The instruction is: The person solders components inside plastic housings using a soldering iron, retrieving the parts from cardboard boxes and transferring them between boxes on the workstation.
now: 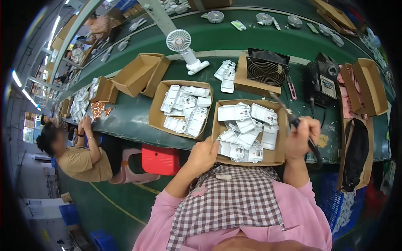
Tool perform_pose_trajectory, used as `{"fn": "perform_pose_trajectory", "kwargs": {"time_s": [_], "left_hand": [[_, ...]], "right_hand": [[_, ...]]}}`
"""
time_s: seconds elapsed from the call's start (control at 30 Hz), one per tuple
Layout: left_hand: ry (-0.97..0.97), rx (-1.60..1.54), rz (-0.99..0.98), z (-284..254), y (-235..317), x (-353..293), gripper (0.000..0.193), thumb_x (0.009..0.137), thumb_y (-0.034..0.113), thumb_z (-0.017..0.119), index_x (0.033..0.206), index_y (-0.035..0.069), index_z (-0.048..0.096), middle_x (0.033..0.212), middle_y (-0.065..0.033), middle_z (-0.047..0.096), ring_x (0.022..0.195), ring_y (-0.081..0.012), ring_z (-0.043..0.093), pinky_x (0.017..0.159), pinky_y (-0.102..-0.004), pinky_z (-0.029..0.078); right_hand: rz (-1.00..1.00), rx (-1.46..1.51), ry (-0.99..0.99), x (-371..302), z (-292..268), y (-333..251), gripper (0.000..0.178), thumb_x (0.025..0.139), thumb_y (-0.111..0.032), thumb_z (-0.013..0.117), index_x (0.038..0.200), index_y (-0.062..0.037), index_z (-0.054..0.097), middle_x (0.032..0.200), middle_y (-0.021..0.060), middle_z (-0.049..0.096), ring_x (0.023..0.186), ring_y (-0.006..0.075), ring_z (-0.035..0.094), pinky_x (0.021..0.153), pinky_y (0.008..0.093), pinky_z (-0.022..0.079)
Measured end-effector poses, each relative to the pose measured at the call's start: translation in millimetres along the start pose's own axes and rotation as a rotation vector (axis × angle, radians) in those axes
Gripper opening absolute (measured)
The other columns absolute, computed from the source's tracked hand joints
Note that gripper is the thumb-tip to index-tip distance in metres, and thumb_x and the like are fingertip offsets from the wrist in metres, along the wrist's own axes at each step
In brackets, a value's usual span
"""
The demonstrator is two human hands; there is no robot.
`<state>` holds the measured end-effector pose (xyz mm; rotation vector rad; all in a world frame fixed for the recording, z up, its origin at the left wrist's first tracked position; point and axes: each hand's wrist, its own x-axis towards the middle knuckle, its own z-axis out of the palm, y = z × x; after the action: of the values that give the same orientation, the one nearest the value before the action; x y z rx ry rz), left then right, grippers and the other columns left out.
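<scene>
Along the near edge of a dark green, scuffed bench (130, 119), an open brown cardboard box (281, 136) holds smooth, boxy white plastic shells (234, 112). Left hand (204, 154)'s curled against its near-left corner; right hand (304, 137) grips a kinda blurry black-handled soldering iron (294, 121). Toward the far edge: a square black fan (268, 69), round wire grille.

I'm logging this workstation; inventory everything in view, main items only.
Boxes of casings: two, brown, bench front
Casings: many, white, in both boxes
Soldering iron: one, black handle, above bench
Upright fan: one, white, bench back
Square fan: one, black, bench back
Dial unit: one, black, bench right
Parts: several, pink, far right
Small pieces: many, coppery, bench left
Nearest coworker: one, beige shirt, left
Left hand: one, pink sleeve, at right box
Right hand: one, pink sleeve, around iron
</scene>
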<state>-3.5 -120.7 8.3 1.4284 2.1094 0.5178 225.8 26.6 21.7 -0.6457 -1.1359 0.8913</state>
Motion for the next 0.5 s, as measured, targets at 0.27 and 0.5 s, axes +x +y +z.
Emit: {"fn": "perform_pose_trajectory", "kwargs": {"time_s": [0.27,0.5], "left_hand": [[-0.068,-0.288,0.149,-100,41,-11,0.029,0.097,0.023,0.045,0.099,-0.004,0.057,0.073,-0.0090,0.058,0.069,-0.0143,0.050,0.065,-0.0327,0.045],[-0.071,-0.308,-0.042,-208,121,91,0.032,0.089,0.031,0.051,0.089,0.000,0.060,0.065,-0.0047,0.061,0.047,-0.0079,0.054,0.039,-0.0198,0.038]], "right_hand": [[-0.113,0.139,0.305,21,-46,-32,0.015,0.088,-0.015,0.051,0.083,-0.0013,0.049,0.068,0.0062,0.046,0.048,0.0086,0.038,0.045,0.0198,0.030],[-0.132,0.144,0.362,18,-78,-34,0.013,0.088,-0.014,0.050,0.081,-0.0040,0.045,0.074,0.0060,0.048,0.055,0.0073,0.036,0.048,0.0196,0.029]]}}
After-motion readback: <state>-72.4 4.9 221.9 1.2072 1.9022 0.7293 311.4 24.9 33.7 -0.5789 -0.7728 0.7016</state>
